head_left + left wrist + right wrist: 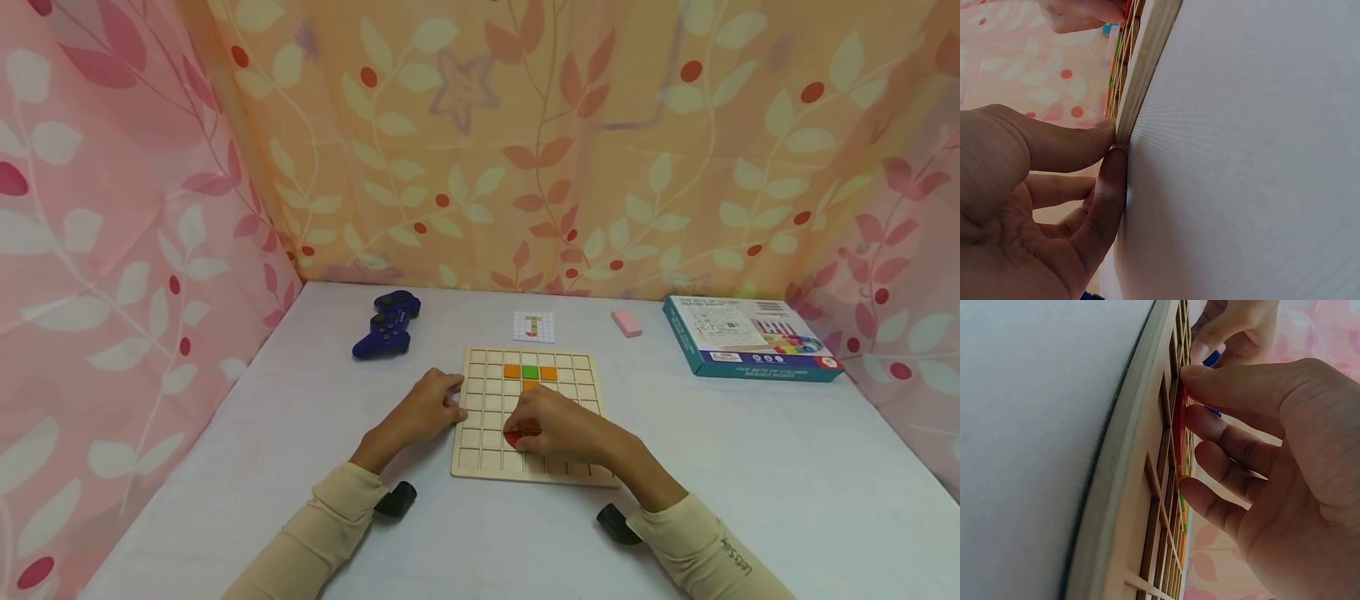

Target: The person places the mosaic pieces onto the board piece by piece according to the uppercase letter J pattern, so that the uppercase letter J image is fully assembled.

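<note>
A square wooden grid board [480,461] lies flat on the table. In its upper rows sit an orange tile [512,371], a green tile [530,372] and another orange tile [549,373], with more orange just below the green one. My left hand [423,407] pinches the board's left edge between thumb and finger, as the left wrist view shows. Over the lower middle cells, my right hand [558,425] pinches a red piece with a curved edge [512,438] at the board's surface. That hand covers several cells and part of the red piece [1179,428].
Behind the board lies a small card with a coloured grid pattern [534,327]. A blue game controller [387,325] is at the back left. A pink block [626,322] and a teal-edged game box [750,337] are at the back right. Floral cloth [480,167] hangs around the table.
</note>
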{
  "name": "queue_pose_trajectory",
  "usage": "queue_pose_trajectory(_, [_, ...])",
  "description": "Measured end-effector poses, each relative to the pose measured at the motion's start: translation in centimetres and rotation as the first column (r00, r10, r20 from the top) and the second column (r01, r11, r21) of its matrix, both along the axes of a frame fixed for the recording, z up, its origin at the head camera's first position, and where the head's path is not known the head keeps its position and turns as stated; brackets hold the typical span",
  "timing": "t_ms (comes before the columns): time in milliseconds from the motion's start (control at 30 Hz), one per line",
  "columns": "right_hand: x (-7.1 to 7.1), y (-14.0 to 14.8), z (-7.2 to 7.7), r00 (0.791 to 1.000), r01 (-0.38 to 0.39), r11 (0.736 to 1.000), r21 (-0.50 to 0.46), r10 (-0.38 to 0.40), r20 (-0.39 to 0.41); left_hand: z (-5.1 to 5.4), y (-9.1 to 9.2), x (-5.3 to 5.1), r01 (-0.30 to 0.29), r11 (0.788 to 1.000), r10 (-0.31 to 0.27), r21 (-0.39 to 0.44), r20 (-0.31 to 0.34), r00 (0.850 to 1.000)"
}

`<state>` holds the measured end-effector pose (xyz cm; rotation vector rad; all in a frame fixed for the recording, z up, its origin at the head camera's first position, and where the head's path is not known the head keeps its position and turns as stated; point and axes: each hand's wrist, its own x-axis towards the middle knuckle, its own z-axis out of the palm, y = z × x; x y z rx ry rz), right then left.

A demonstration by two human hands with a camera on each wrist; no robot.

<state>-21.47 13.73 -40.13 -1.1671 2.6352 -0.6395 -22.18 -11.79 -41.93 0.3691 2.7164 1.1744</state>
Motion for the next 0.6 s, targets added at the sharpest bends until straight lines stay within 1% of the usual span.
queue_pose_trajectory(133, [-0.1,0.5,0.1,1.000,0.010,1.000,-0.010,-0.010,-0.010,-0.2,0.1,-0.1,0.009,1.000,-0.009,0.005,0.001,1.000])
queue_pose_trajectory(167, [-0.1,0.7,0.2,1.000,0.024,1.000,-0.014,-0.024,-0.001,-0.2,0.1,-0.2,0.011,1.000,-0.011,0.004,-0.001,1.000])
queue_pose_trajectory(267, [-0.3,1.7,0.9,0.995,0.091,0.995,-0.037,-0.089,0.043,-0.3,0.2,-0.3,0.014,1.000,-0.014,-0.003,-0.001,1.000])
queue_pose_trajectory(367, [-0.7,3.0,1.9,0.983,0.170,0.983,-0.073,-0.163,0.089,-0.3,0.2,-0.2,0.005,1.000,-0.005,-0.025,0.001,1.000])
queue_pose_trajectory(433, [-1.0,4.2,2.5,0.978,0.202,0.975,-0.092,-0.195,0.080,-0.2,0.2,-0.1,-0.002,0.999,0.002,-0.046,0.003,1.000])
queue_pose_trajectory(533, [-1.4,6.3,3.2,0.969,0.247,0.964,-0.097,-0.245,0.034,0.0,0.2,0.1,-0.004,0.997,0.003,-0.080,-0.003,1.000])
queue_pose_trajectory(600, [-1.5,8.0,3.4,0.959,0.283,0.955,-0.086,-0.284,-0.001,0.1,0.0,0.3,0.000,0.996,0.000,-0.089,-0.003,1.000])
